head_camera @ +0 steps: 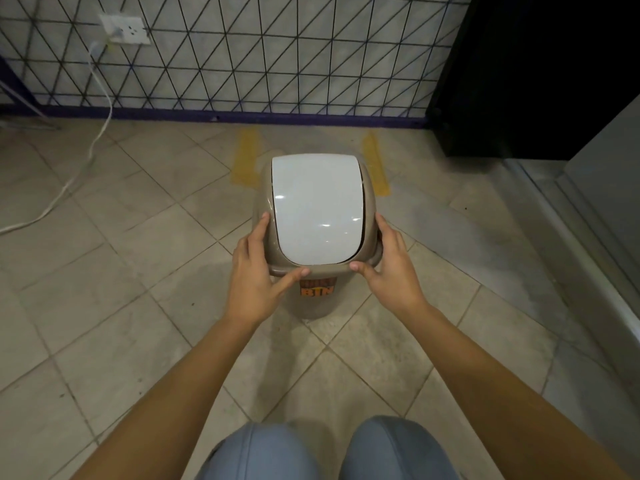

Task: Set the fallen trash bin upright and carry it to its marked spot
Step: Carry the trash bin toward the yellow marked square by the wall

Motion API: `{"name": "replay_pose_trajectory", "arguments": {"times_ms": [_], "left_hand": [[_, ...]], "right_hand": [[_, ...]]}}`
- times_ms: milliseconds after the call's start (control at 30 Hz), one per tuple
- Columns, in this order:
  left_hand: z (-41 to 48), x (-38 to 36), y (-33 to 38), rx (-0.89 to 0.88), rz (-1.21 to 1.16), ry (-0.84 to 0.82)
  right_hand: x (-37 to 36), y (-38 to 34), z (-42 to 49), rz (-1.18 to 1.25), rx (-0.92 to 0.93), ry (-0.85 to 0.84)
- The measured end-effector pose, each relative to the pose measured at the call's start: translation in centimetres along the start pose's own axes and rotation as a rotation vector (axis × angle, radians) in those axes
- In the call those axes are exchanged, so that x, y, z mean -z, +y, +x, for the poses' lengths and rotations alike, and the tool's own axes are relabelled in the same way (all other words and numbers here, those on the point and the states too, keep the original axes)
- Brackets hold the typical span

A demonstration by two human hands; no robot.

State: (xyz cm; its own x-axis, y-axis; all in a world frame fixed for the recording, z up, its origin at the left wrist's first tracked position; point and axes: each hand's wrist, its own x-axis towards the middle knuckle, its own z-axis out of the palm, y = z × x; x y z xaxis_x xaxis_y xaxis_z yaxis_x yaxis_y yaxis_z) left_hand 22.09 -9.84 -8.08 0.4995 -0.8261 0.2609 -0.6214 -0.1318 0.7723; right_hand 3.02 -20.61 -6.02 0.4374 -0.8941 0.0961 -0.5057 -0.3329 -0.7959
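The trash bin [317, 209] stands upright on the tiled floor, beige with a white swing lid and an orange label low on its front. My left hand [258, 271] grips the lid's left rim, thumb on the front edge. My right hand [388, 268] grips the right rim the same way. Two yellow floor stripes [246, 157] run out from the wall, one at each side of the bin's far half. The bin's base is hidden under its lid, so its contact with the floor is unseen.
A wall with a black triangle pattern and a purple skirting [242, 116] closes the space behind. A socket and a white cable [100, 133] trail over the floor at left. A dark cabinet [526, 81] and a grey raised ledge [588, 237] stand at right. My knees are at the bottom.
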Motion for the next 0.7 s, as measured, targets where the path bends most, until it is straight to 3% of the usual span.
{"name": "replay_pose_trajectory", "arguments": {"times_ms": [133, 300, 700], "left_hand": [[1.5, 0.3, -0.4, 0.007, -0.053, -0.019], [2.9, 0.3, -0.6, 0.044, -0.169, -0.085], [5.9, -1.4, -1.5, 0.175, -0.432, -0.052]], "right_hand": [[-0.4, -0.6, 1.0, 0.124, -0.094, 0.011], [0.1, -0.8, 2.5, 0.071, -0.172, -0.045], [-0.8, -0.6, 6.5, 0.098, -0.137, 0.002]]}}
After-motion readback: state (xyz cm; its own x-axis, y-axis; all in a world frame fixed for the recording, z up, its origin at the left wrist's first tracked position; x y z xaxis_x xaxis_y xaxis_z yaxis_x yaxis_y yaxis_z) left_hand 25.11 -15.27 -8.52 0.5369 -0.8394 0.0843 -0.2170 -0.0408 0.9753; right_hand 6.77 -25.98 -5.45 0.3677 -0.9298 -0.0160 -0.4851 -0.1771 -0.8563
